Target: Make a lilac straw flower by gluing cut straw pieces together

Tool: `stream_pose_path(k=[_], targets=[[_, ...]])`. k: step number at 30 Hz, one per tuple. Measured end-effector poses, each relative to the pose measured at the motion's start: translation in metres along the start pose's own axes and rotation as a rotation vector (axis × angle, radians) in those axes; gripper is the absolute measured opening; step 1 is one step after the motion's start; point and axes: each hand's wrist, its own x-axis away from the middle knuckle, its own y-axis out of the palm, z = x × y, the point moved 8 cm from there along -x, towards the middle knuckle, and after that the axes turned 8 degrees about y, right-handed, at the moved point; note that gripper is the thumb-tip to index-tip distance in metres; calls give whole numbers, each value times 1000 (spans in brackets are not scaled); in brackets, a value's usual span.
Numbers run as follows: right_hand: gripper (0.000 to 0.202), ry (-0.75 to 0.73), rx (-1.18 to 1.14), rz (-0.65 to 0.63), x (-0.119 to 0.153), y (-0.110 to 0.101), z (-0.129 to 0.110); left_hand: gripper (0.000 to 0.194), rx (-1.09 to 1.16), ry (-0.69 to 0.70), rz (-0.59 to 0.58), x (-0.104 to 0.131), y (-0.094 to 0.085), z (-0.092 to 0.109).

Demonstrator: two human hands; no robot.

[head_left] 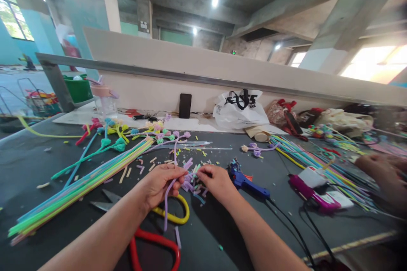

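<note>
My left hand (pixel 167 180) is closed around a purple pipe cleaner (pixel 165 209), whose lower end hangs below the fingers. My right hand (pixel 216 181) has its thumb and forefinger pinched together just to the right; whatever is between the fingertips is too small to make out. Between and beneath both hands lies a pile of short purple pipe cleaner pieces (pixel 189 184). Scissors with a yellow loop (pixel 182 211) and a red loop (pixel 162 239) rest under my left wrist, blades pointing left. A blue glue gun (pixel 249 183) lies to the right of my right hand.
Long pastel pipe cleaners (pixel 85 182) lie bundled at left, with another bundle (pixel 305 154) at right. Twisted flower stems (pixel 110 146) lie behind. A phone (pixel 185 106) and a white bag (pixel 240 108) stand against the partition. Beside a magenta device (pixel 313 194), another person's hand (pixel 383 173) shows.
</note>
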Motion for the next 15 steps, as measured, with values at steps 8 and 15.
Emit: stream_pose_path(k=[8, 15], targets=[[19, -96, -185, 33, 16, -29, -17, 19, -93, 51, -63, 1, 10, -2], [18, -240, -107, -42, 21, -22, -32, 21, -176, 43, -70, 1, 9, -7]])
